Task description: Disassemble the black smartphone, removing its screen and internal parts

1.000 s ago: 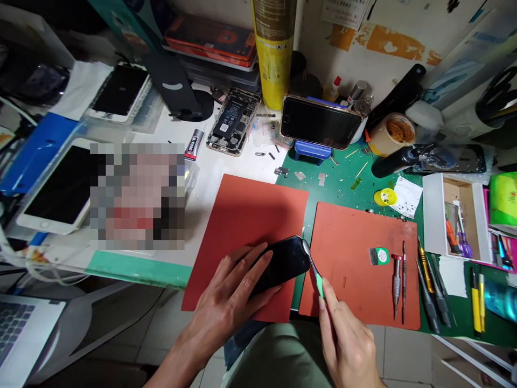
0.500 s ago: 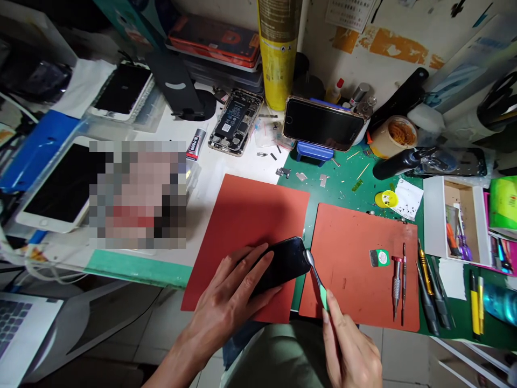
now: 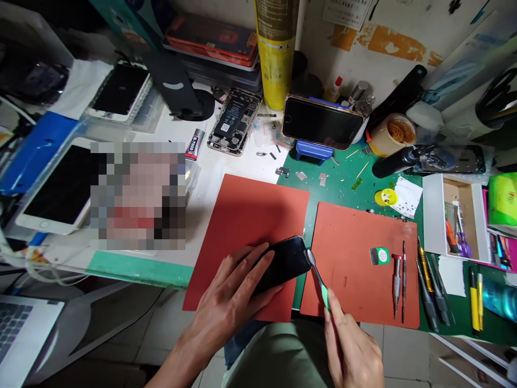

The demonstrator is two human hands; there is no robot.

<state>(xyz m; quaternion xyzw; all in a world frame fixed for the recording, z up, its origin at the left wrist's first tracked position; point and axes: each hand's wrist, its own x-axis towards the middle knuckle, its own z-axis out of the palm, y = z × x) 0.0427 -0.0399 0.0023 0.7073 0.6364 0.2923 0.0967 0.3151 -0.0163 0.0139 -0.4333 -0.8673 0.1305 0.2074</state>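
A black phone (image 3: 285,262) lies at a slant on the left red mat (image 3: 258,215), its right end reaching past the mat's edge. My left hand (image 3: 234,291) holds the phone's left part, fingers laid over its dark face and the thumb along its near edge. In my right hand (image 3: 353,342) is a toothbrush (image 3: 319,277) with a green and dark handle, gripped between thumb and fingers. The brush head touches or nearly touches the phone's right end; its bristles are hidden.
The right red mat (image 3: 359,291) bears a small green-and-grey piece and screwdrivers. Behind stand an opened phone (image 3: 234,121), a phone on a blue stand (image 3: 323,123) and a yellow can (image 3: 277,70). Further tools and a white box (image 3: 436,215) are at right.
The brush and my right hand have shifted very slightly right and down. The phone and my left hand look almost the same.
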